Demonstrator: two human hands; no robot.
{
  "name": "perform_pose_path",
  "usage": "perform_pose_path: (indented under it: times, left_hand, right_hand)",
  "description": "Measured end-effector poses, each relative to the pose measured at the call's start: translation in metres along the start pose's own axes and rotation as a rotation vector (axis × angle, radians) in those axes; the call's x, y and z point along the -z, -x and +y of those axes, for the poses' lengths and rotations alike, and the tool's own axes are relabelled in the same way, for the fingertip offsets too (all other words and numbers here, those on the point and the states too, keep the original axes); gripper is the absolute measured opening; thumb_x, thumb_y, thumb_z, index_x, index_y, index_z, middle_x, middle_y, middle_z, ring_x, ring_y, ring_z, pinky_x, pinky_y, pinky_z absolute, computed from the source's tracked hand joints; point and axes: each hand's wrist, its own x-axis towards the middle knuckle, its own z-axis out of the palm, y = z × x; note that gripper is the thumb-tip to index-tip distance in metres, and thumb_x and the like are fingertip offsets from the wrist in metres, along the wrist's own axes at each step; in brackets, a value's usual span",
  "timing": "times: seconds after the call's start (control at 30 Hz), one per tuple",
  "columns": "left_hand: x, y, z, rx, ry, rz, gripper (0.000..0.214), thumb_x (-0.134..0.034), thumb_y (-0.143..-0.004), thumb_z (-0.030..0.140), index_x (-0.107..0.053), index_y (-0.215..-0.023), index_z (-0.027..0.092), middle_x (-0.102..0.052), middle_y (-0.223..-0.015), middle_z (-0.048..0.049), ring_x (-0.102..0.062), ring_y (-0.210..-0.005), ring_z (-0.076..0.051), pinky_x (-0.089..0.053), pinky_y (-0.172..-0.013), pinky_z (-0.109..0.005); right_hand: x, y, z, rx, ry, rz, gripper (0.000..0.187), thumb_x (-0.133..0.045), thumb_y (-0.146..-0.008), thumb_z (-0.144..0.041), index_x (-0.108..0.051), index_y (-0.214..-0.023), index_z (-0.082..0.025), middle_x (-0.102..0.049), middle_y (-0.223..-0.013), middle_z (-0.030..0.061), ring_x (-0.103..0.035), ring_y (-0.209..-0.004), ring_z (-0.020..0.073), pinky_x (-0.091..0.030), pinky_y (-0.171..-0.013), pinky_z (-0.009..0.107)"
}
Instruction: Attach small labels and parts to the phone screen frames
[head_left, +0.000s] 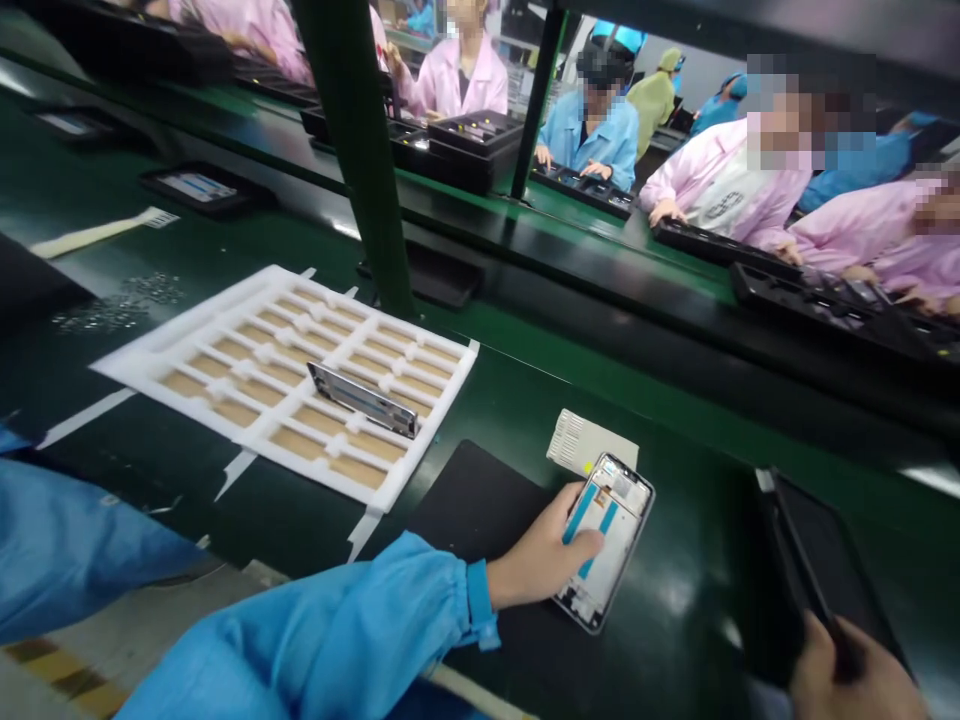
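The left hand (544, 560) holds the open phone (609, 540), with the thumb on top and the fingers closed on its side. The phone is low over the bench (675, 610), just past the black mat (472, 500). I think it is best held softly by the rim, off the tiny parts inside. The right hand (847, 680) has its fingers closed on a dark tray (817, 570).

People (592, 130) in pink and blue coats work across the long green bench. It carries a white foam tray (225, 340), a silver frame (364, 400) and a small white card (585, 440).
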Motion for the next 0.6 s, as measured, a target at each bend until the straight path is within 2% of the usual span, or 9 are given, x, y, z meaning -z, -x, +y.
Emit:
perform_pose_path:
  times: [0.07,0.13,0.2,0.27,0.37,0.43,0.47,0.53,0.6]
  left_hand:
    - [0.000,0.002,-0.001,-0.011,-0.001,-0.004,0.044,-0.059,-0.088,0.019,-0.049,-0.131,0.016,-0.064,-0.120,-0.0105,-0.061,-0.110,-0.026,-0.047,-0.098,-0.040]
    - [-0.001,0.004,-0.003,-0.019,0.010,-0.022,0.043,-0.058,-0.088,0.018,-0.049,-0.131,0.017,-0.064,-0.121,-0.0099,-0.061,-0.111,-0.026,-0.047,-0.099,-0.040]
    - [-0.001,0.005,-0.004,-0.027,0.013,-0.048,0.044,-0.058,-0.089,0.017,-0.048,-0.132,0.018,-0.064,-0.123,-0.0093,-0.061,-0.113,-0.025,-0.046,-0.102,-0.040]
    - [0.000,0.006,-0.006,-0.042,-0.008,-0.060,0.046,-0.058,-0.089,0.018,-0.048,-0.133,0.018,-0.063,-0.124,-0.0087,-0.060,-0.115,-0.026,-0.045,-0.103,-0.040]
    - [0.001,0.006,-0.009,-0.041,-0.057,-0.032,0.041,-0.057,-0.092,0.025,-0.049,-0.132,0.019,-0.063,-0.124,-0.0090,-0.058,-0.117,-0.027,-0.044,-0.105,-0.041]
    - [0.002,0.005,-0.009,-0.038,-0.064,-0.003,0.038,-0.055,-0.095,0.032,-0.051,-0.130,0.019,-0.062,-0.124,-0.0097,-0.057,-0.118,-0.028,-0.043,-0.105,-0.042]
    - [0.003,0.004,-0.008,-0.041,-0.053,0.009,0.038,-0.054,-0.095,0.036,-0.052,-0.130,0.019,-0.062,-0.124,-0.0100,-0.057,-0.118,-0.028,-0.043,-0.104,-0.042]
    - [0.004,0.002,-0.007,-0.057,-0.013,0.033,0.040,-0.054,-0.096,0.041,-0.051,-0.129,0.019,-0.062,-0.123,-0.0100,-0.057,-0.117,-0.027,-0.044,-0.103,-0.040]
    - [0.006,-0.001,-0.005,-0.077,0.024,0.068,0.041,-0.055,-0.095,0.043,-0.052,-0.128,0.019,-0.062,-0.123,-0.0100,-0.057,-0.116,-0.026,-0.044,-0.102,-0.038]
  right_hand:
    - [-0.018,-0.035,-0.029,0.055,-0.038,0.055,0.047,-0.049,-0.092,-0.046,-0.065,-0.112,-0.007,-0.066,-0.094,0.0215,-0.062,-0.085,0.0396,-0.046,-0.067,0.046]
    - [-0.044,-0.075,-0.064,0.147,-0.162,0.059,0.044,-0.050,-0.093,-0.046,-0.067,-0.109,-0.010,-0.068,-0.098,0.0196,-0.063,-0.089,0.0363,-0.049,-0.077,0.046]
    - [-0.077,-0.111,-0.101,0.267,-0.364,-0.027,0.041,-0.050,-0.093,-0.046,-0.068,-0.103,-0.011,-0.070,-0.096,0.0185,-0.064,-0.088,0.0333,-0.049,-0.084,0.048]
    - [-0.112,-0.139,-0.137,0.320,-0.431,-0.071,0.041,-0.046,-0.094,-0.047,-0.069,-0.099,-0.013,-0.071,-0.094,0.0167,-0.064,-0.090,0.0308,-0.049,-0.087,0.048]
    - [-0.148,-0.163,-0.181,0.389,-0.517,-0.150,0.038,-0.046,-0.094,-0.046,-0.070,-0.097,-0.016,-0.072,-0.102,0.0144,-0.065,-0.101,0.0298,-0.048,-0.094,0.050]
    - [-0.144,-0.165,-0.202,0.413,-0.561,-0.168,0.036,-0.048,-0.094,-0.045,-0.070,-0.102,-0.018,-0.071,-0.112,0.0139,-0.062,-0.111,0.0304,-0.045,-0.099,0.053]
    - [-0.132,-0.162,-0.208,0.406,-0.585,-0.151,0.034,-0.049,-0.095,-0.043,-0.069,-0.106,-0.018,-0.069,-0.116,0.0139,-0.060,-0.114,0.0302,-0.044,-0.101,0.054]
    - [-0.091,-0.149,-0.214,0.348,-0.654,-0.096,0.030,-0.050,-0.096,-0.039,-0.067,-0.112,-0.019,-0.067,-0.119,0.0132,-0.060,-0.115,0.0279,-0.045,-0.100,0.050]
    - [-0.036,-0.127,-0.211,0.180,-0.839,-0.072,0.023,-0.055,-0.095,-0.034,-0.065,-0.113,-0.023,-0.068,-0.111,0.0087,-0.064,-0.104,0.0244,-0.051,-0.092,0.043]
